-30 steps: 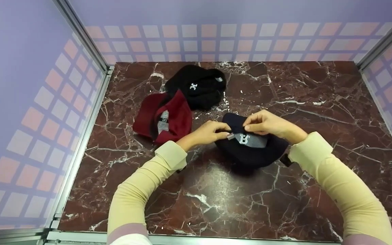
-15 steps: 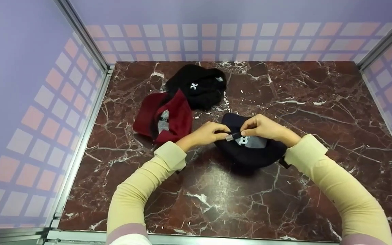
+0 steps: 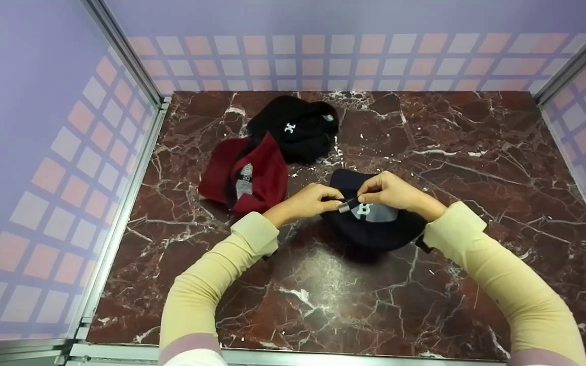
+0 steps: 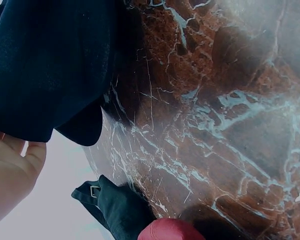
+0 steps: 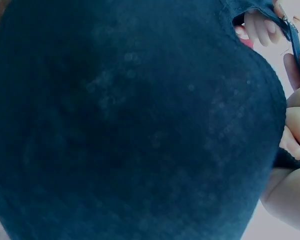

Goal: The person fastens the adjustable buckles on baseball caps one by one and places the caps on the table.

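A dark navy baseball cap with a white B on its grey inner panel lies upturned on the table, its crown filling most of the right wrist view. My left hand grips the cap's back edge beside a small metal buckle. From the other side, my right hand pinches the dark adjuster strap between thumb and index finger, close to the buckle. In the right wrist view the strap runs between the fingers of both hands. The left wrist view shows left fingers partly hidden behind the cap.
To the left lies a dark red cap, its opening facing up. Behind it a black cap with a white emblem touches or overlaps it. The marbled table is bounded by purple panels at the back and sides.
My right hand has shifted slightly left and toward my left hand, with the strap now visible between its fingertips and the buckle. The left hand and other caps have barely moved.
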Available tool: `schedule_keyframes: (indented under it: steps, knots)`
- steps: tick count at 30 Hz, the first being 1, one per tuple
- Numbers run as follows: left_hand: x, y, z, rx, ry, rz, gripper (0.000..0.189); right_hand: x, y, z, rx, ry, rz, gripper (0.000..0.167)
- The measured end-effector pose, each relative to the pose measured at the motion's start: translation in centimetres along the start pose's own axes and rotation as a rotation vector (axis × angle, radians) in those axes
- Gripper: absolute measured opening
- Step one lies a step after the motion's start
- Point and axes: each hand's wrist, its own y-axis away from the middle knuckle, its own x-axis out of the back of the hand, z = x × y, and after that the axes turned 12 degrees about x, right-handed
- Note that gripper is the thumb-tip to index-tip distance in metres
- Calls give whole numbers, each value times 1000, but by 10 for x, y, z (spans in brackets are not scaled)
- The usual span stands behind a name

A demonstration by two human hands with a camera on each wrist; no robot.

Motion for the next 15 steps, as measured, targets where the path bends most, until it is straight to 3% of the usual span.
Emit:
schedule_keyframes:
  steps: [8, 15]
  knots:
    - [-3, 0, 0, -8, -16, -9, 16, -4, 3, -13, 5, 76, 21, 11]
    - [-5, 1, 2, -7, -7, 22, 15, -6, 3, -6, -57, -22, 58, 13]
